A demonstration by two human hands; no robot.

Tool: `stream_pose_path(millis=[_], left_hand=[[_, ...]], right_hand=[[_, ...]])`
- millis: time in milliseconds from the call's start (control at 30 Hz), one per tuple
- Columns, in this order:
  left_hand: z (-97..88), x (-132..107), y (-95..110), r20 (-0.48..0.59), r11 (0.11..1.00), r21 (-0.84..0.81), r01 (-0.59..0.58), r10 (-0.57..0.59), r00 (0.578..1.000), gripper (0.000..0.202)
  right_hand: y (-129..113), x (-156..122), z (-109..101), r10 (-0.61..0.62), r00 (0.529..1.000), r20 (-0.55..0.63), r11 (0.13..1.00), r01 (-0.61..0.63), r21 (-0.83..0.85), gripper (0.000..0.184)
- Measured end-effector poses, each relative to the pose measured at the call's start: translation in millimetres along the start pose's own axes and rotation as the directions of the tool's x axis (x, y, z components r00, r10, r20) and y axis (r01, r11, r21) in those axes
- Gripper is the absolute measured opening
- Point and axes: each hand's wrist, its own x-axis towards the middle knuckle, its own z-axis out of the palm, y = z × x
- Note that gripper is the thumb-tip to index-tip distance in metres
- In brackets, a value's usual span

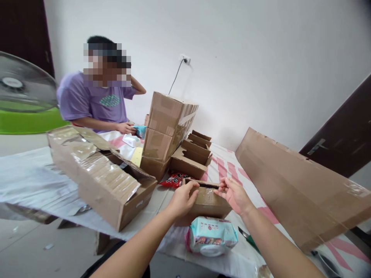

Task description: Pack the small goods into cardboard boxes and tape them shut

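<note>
The left hand (182, 199) and the right hand (234, 194) both grip the top flaps of a small box (207, 202). The fingers pinch the flap edges, and the flaps sit almost closed with a thin dark gap between them. The small box stands on the table (34, 173), right in front of the person.

A pack of wipes (211, 235) lies just in front of the small box, near the table edge. A red snack bag (173, 180) lies just behind the box, on its left. A big open box (101, 173) lies tilted on the left. A stack of shut boxes (168, 131) stands farther back, with open small boxes (191, 156) beside it. A long flat box (301, 185) lies on the right.

Another person in a purple shirt (92, 100) sits at the far side. One of their hands (126, 127) rests by a blue pack (140, 131).

A fan (23, 83) shows at the far left.
</note>
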Motion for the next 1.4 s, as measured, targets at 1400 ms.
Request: stream_pose_path(millis=[1400], left_hand=[[-1.9, 0.5, 2.3, -0.016, 1.0, -0.009, 0.009, -0.009, 1.0, 0.015]], right_hand=[[12.5, -6.5, -5.9, 0.054, 0.996, 0.076, 0.964, -0.072, 0.257, 0.022]])
